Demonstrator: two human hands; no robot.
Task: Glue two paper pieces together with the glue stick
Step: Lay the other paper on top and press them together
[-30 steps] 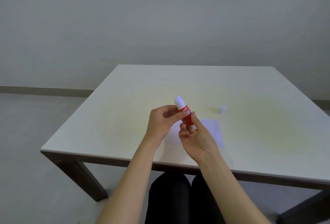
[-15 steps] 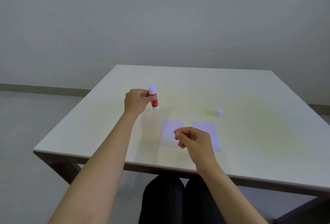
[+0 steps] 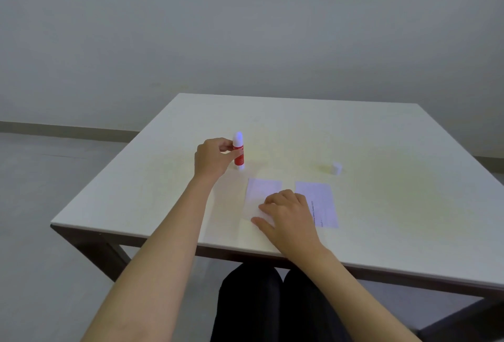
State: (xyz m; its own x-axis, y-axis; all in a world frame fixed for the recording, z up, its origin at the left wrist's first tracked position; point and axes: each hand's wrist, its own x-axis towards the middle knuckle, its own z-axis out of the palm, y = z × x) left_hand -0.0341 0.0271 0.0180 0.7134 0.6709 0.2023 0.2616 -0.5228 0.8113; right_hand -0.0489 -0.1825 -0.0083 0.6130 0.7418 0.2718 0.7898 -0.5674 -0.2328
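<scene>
A red glue stick (image 3: 239, 158) with a white tip stands upright on the white table (image 3: 381, 205), its base touching the surface. My left hand (image 3: 214, 158) grips it by the middle. Two small white paper pieces lie side by side nearer to me: the left paper (image 3: 261, 191) and the right paper (image 3: 323, 205), which has a line of small print along its left edge. My right hand (image 3: 289, 214) rests palm down with its fingers on the left paper's near part, covering the gap between the two sheets. The glue stick's white cap (image 3: 337, 167) sits apart, beyond the right paper.
The table's near edge (image 3: 191, 244) runs just in front of my lap. Dark table legs show below on both sides. A plain grey wall and floor lie beyond.
My hands separated. The left hand carried the glue stick away to the left and set its base on the table. The right hand let go of the stick and dropped onto the left paper.
</scene>
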